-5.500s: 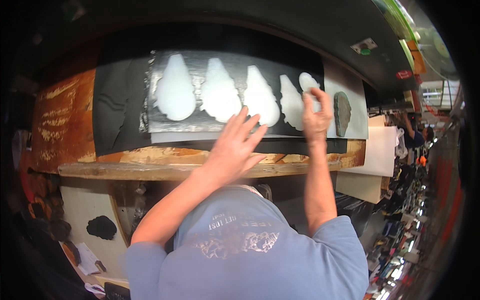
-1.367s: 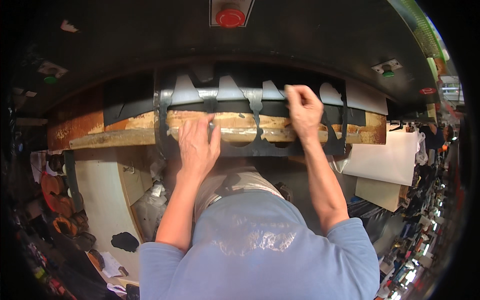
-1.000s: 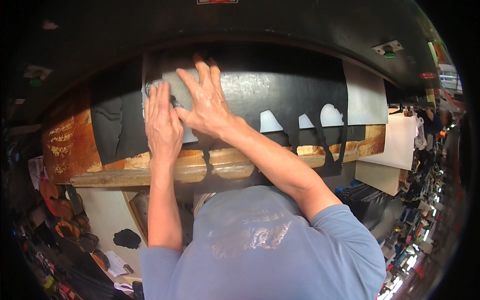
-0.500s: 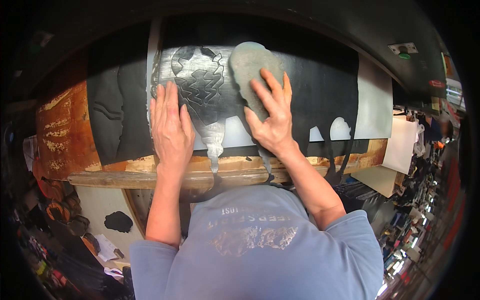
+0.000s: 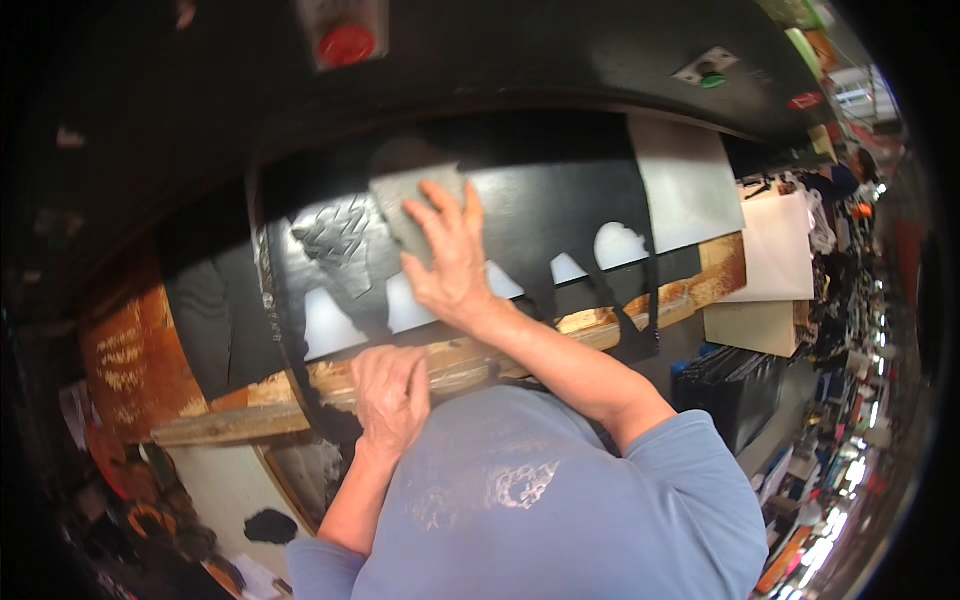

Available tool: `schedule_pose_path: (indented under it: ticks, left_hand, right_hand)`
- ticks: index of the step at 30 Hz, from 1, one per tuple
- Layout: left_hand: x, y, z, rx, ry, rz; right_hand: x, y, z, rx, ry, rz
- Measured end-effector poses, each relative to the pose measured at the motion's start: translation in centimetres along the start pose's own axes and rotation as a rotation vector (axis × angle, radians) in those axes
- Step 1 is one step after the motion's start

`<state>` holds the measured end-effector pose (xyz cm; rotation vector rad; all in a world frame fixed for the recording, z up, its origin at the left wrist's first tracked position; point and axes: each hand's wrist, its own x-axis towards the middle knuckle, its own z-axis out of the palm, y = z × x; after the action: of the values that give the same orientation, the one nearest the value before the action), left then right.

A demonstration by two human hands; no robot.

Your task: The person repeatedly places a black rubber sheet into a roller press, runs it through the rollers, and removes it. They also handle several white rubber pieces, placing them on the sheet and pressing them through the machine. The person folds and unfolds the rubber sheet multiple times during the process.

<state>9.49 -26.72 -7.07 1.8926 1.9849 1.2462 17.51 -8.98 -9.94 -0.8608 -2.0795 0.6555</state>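
Observation:
A black sheet [image 5: 540, 200] lies over the work surface, with zigzag cut outlines [image 5: 340, 240] pressed into its left part. Right of those outlines rests a grey, sole-shaped plate [image 5: 395, 205], somewhat blurred. My right hand [image 5: 448, 262] lies on it with fingers spread and the thumb near its left edge. At the front edge of the surface my left hand [image 5: 390, 390] is curled closed where a narrow strip [image 5: 368, 315] of the sheet hangs down. That strip runs into the fingers, which hide its end.
A dark machine beam [image 5: 500, 60] with a red button [image 5: 346, 46] and a green button [image 5: 712, 81] overhangs the far side. A wooden rail [image 5: 240, 422] edges the front. White gaps show along the sheet's front edge. Pale boards [image 5: 775, 250] stand at right.
My left hand has left the sheet's top, come down to the front edge and closed. The right hand stays on the grey plate. The whole view has tilted.

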Motion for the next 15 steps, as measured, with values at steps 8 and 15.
schedule_pose_path:
  ticks: [8, 15]
  left_hand:
    - [-1.2, -2.2, 1.4, 0.158, 0.084, 0.147]
    - [-0.8, -3.0, 1.7, 0.252, 0.085, 0.067]
  right_hand:
    - [1.9, 2.8, -9.3, 0.132, 0.237, -0.049]
    - [5.5, 10.3, -25.8, -0.136, 0.649, 0.109]
